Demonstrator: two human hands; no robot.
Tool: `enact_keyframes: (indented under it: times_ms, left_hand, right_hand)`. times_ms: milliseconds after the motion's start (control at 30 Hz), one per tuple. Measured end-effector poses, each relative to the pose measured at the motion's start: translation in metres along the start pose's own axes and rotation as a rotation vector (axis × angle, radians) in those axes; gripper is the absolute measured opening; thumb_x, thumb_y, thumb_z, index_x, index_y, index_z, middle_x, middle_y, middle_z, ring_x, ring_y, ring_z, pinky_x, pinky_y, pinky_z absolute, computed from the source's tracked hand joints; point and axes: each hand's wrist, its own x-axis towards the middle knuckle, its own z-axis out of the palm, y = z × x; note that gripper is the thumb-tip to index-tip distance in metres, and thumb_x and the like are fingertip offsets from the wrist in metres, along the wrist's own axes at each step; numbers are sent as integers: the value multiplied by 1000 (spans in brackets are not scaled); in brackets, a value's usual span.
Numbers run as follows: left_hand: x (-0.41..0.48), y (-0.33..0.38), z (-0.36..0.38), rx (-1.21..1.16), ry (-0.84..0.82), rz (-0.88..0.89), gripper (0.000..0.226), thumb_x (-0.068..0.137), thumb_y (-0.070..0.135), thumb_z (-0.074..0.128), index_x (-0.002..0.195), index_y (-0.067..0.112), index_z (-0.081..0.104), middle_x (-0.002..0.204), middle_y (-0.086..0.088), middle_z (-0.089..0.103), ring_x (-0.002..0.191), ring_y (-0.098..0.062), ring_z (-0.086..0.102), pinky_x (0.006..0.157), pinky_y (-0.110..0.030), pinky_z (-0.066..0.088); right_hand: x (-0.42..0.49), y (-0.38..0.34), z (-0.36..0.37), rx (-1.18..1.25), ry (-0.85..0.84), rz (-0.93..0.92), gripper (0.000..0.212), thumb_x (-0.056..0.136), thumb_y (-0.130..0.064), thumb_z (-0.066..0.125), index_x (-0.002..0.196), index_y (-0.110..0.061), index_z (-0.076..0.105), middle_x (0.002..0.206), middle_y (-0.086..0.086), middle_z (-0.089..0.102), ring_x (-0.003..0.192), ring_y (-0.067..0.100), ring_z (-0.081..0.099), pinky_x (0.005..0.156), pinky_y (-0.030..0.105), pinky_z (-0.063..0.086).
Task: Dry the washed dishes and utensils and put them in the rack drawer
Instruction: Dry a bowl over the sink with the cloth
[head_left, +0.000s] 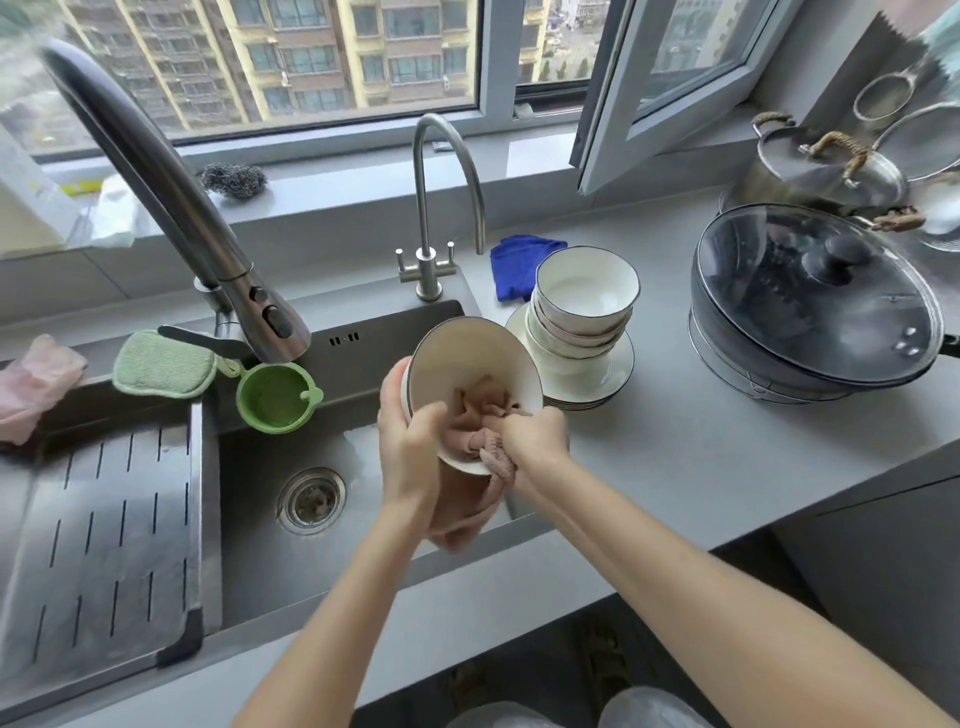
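Observation:
A white bowl with a dark rim (467, 353) is tilted toward me over the right edge of the sink. My left hand (408, 441) grips its left rim. My right hand (535, 434) grips a pink cloth (480, 410) and presses it inside the bowl; the cloth's tail hangs down below the bowl. To the right, a stack of white bowls (584, 301) stands on stacked white plates (592, 384) on the grey counter.
A steel sink (291, 467) with a drain and a slotted tray (98, 530) lies at left. A large tap (171, 197) and a slim tap (431, 208) rise behind. A lidded wok (815, 296), a steel pot (826, 166), a blue cloth (519, 265), a green sponge (161, 364) and a green cup (275, 397) stand around.

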Motion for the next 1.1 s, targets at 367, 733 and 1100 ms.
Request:
enact_keyframes:
  times_ms: [367,733,1100]
  left_hand:
    - [20,22,-9,-23,-245,34,64,45,19,55,108,20,65,111,-9,65,103,-23,59,87,-36,48]
    - [25,26,-20,16,-381,-232,51,58,17,61,108,29,61,108,1,67,103,-21,60,93,-40,45]
    - [7,24,-6,33,-37,-523,16,100,11,39,108,18,51,94,-7,58,79,-27,56,55,-40,48]
  right_hand:
    - [8,-29,-14,-479,-120,-451,8,74,-13,74,73,-14,66,64,7,66,56,22,60,55,32,48]
    - [-2,-10,-28,-629,-9,-460,21,77,-2,66,96,-9,61,89,5,70,81,14,65,67,20,48]
    - [-31,-50,-44,-491,-383,-700,66,90,8,48,138,-36,38,100,-14,63,94,3,60,94,11,41]
